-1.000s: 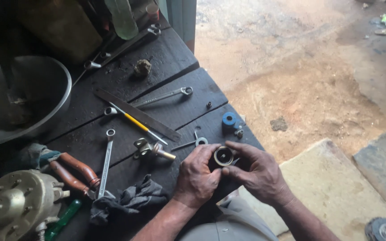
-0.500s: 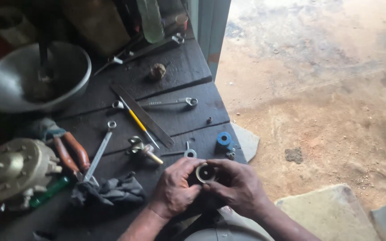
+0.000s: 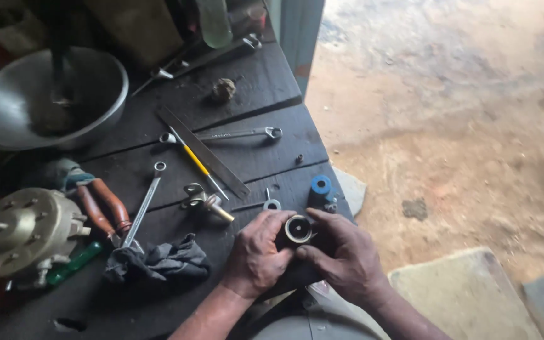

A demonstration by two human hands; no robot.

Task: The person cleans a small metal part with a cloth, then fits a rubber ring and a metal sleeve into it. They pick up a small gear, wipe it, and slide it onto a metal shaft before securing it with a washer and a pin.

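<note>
A small round metal ring-shaped part (image 3: 298,229) is held between both hands at the near edge of a dark wooden workbench (image 3: 253,82). My left hand (image 3: 258,254) grips it from the left with fingers curled around it. My right hand (image 3: 346,254) grips it from the right, thumb and fingers touching its rim. Just beyond the hands lie a blue cylindrical piece (image 3: 320,187) and a small brass-tipped fitting (image 3: 204,203). A dark rag (image 3: 158,261) lies left of my left hand.
On the bench lie a metal bowl (image 3: 99,94), a flanged metal housing (image 3: 20,236), orange-handled pliers (image 3: 103,206), two spanners (image 3: 141,208) (image 3: 234,134), a flat metal bar (image 3: 201,151) and a yellow-handled tool (image 3: 196,162). The bench edge drops to a dirt floor (image 3: 448,126) on the right.
The view has shifted, so the bench and tools sit further right and lower in the frame. Both hands stay closed on the round metal part throughout, turning it slightly.
</note>
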